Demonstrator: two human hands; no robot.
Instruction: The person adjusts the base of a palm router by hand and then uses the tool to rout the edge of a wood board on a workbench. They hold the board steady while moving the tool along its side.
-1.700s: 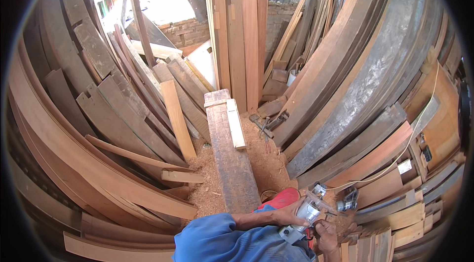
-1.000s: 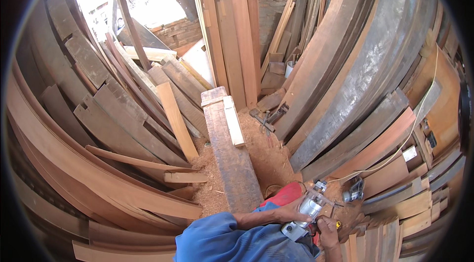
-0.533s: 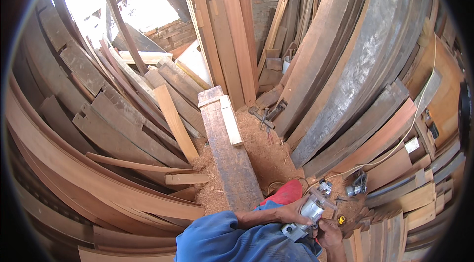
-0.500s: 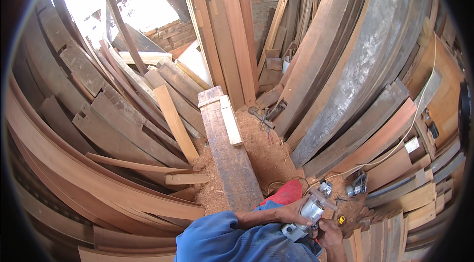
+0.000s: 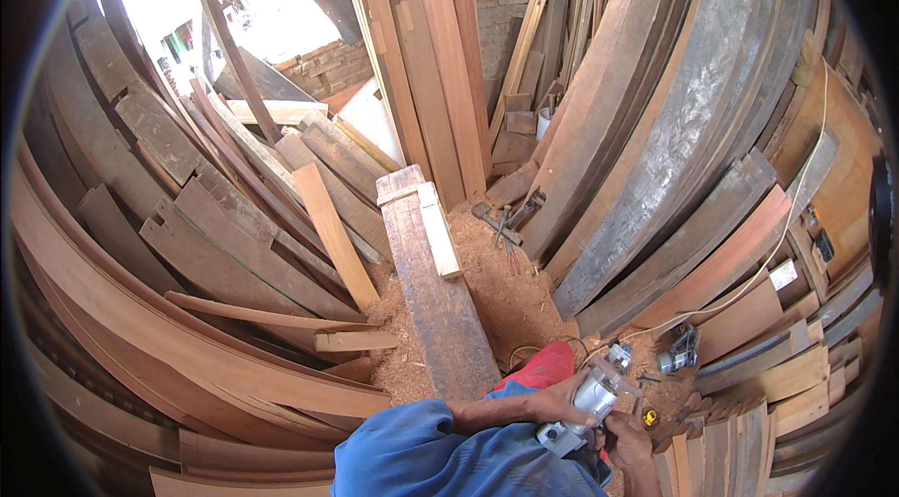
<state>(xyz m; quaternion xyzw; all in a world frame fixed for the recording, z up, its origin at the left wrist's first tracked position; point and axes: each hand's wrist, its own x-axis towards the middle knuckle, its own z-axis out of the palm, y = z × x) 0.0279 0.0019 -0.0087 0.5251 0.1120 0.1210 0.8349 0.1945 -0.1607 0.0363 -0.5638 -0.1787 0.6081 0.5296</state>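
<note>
A silver trim router [image 5: 594, 398] lies tilted across my lap, against my blue clothing. My left hand [image 5: 557, 401] is wrapped around its metal body from the left, thumb and fingers closed on it. From the lower right my right hand [image 5: 629, 443] grips the router's near side; its fingertips are partly hidden behind the tool. The flat base end points toward my lap, and the far end sits close to some red cloth [image 5: 548, 366]. Just right of my hands a small yellow and black object [image 5: 650, 417], perhaps a tape measure, rests among shavings.
A worn plank bench [image 5: 440, 310] stretches ahead, with a pale wood strip [image 5: 438, 230] on it. Shavings [image 5: 501, 300] cover the floor. A second power tool [image 5: 678, 349] stands right, near a pale cord [image 5: 749, 284]. Clamp-like tools [image 5: 501, 224] lie ahead. Stacked boards [image 5: 206, 328] crowd both sides.
</note>
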